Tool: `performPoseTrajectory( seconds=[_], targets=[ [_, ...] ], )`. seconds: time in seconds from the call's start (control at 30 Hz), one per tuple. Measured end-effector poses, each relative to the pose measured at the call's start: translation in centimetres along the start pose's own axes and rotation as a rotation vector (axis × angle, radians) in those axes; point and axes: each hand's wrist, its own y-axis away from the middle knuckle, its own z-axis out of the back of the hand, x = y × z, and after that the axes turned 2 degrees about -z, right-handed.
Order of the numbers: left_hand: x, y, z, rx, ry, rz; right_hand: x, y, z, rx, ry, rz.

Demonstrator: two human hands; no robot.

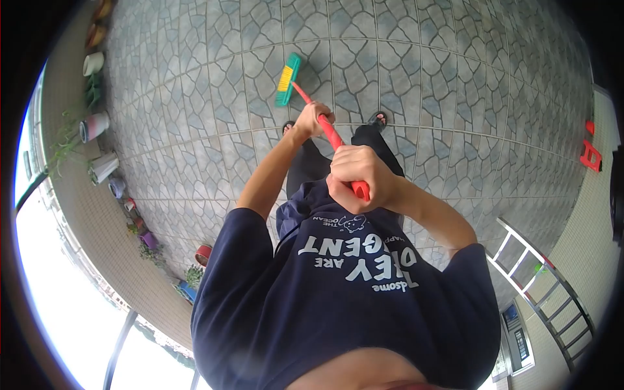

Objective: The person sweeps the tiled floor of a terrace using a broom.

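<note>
A broom with a red handle [331, 132] slants from near my chest down toward the floor ahead. Its green and yellow head [286, 79] is at the far end, a little left of my feet. My left hand [314, 119] is wrapped round the handle lower down, nearer the broom head. Close to the top end of the handle, my right hand [361, 175] grips it in a closed fist, with the red tip showing below the fingers. Whether the bristles press on the floor is hard to tell.
Grey stone-patterned tiles [448, 97] cover the floor. Potted plants, among them a white and red pot [95, 126], line the left wall. A red pot [203, 253] stands out from it. On the right are a metal ladder [543, 286] and a red stool [591, 156].
</note>
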Motion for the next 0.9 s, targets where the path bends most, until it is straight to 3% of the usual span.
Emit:
performPoseTrajectory(
  seconds=[0.17,0.37,0.47,0.57,0.67,0.9],
  targets=[
    [-9.2,-5.5,-7.3,-0.242,0.123,-0.037,4.9,2.9,7.1,0.141,0.065,0.07],
    [-15.4,-1.0,-3.2,-0.286,0.002,0.017,9.6,4.5,7.7,0.255,-0.088,0.234],
    [-14.0,3.2,-0.7,-0.321,-0.091,0.108,7.6,4.0,6.1,0.301,-0.148,0.244],
    [-5.6,7.0,-1.2,-0.432,-0.196,0.202,-0.2,3.2,2.2,0.305,-0.194,0.213],
    [-0.6,8.9,-4.4,-0.45,-0.173,0.216,-3.5,3.6,-1.0,0.39,-0.188,0.117],
    [-10.1,1.1,-12.1,-0.862,0.099,0.067,5.6,3.9,0.5,0.505,0.097,-0.021]
  ],
)
